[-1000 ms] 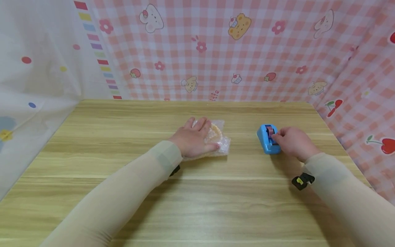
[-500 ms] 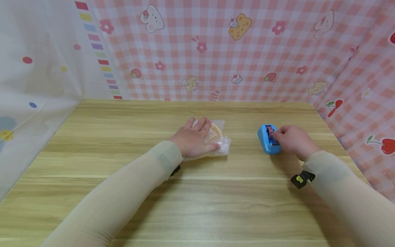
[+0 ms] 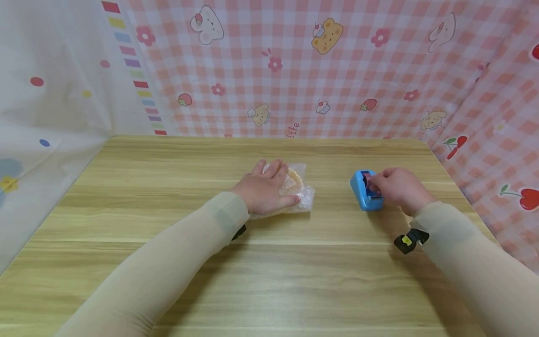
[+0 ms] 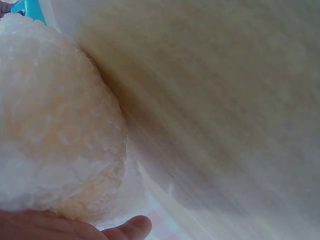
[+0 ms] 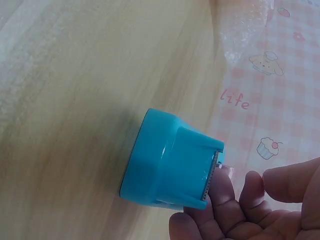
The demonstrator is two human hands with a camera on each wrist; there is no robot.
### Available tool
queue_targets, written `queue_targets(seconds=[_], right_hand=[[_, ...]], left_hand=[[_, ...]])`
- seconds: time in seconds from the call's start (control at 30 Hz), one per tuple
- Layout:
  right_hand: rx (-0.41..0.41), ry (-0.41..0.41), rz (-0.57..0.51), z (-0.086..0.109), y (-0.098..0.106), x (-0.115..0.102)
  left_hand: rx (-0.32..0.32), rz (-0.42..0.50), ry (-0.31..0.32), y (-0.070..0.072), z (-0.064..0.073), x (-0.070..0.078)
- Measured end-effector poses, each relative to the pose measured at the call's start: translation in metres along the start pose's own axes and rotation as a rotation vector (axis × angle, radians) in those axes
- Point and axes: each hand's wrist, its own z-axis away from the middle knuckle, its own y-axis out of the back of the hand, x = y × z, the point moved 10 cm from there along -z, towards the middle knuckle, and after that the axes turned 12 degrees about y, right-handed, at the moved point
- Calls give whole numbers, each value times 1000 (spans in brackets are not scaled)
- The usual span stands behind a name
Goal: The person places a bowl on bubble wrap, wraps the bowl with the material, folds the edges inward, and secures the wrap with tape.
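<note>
The left grip point(image 3: 263, 192) is lying spread over a bubble-wrap bundle point(image 3: 307, 199), its fingers extended and a pale orange thing point(image 3: 296, 178) showing through the wrap. The bundle is sitting mid-worktop point(image 3: 294, 281), left of the blue dispenser point(image 3: 370, 204). The right grip point(image 3: 400, 187) is curling its fingers at the tape roll point(image 3: 367, 178); whether they are pinching the tape's end, I cannot tell.

No hand is steadying the dispenser's body, so a hard pull could be dragging or tipping it. Fingers are sitting close to the toothed blade point(image 5: 210, 177), so a slip could be nicking one. Loose tape could be folding onto itself or sticking to a finger; if the left grip were lifting, the wrap could be springing open.
</note>
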Motion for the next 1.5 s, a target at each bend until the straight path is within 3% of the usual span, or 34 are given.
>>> queue_targets(seconds=[0.5,1.5], right_hand=[[-18,-49,-200,-1,-6,4],[-22,-107,-281,4,-10,1]], left_hand=[[-8,8,7,-1,0,-2],[-21,10,6,0,1,-1]])
